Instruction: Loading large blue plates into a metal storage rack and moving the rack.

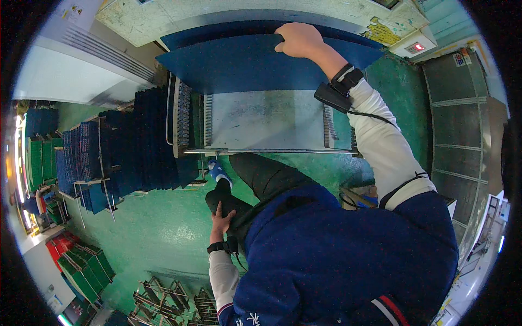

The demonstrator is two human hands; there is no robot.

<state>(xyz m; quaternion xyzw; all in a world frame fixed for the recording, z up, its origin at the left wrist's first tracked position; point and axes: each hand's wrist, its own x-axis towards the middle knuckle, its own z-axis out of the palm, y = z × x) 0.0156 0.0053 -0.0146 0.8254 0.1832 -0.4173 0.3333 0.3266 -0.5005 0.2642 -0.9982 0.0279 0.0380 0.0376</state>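
Observation:
My right hand is closed over the upper edge of a large, thin, dark blue panel. This panel stands tilted at the far side of a metal slotted rack. Just behind it shows the edge of a second dark blue panel. The rack has toothed, comb-like strips along its sides and a grey flat base. My left hand rests on my leg near the knee, fingers apart, with nothing in it.
Many dark blue panels stand upright in racks on the left. A cream machine borders the far side. Grey framed panels stand at right. Green racks and metal frames sit at lower left on the green floor.

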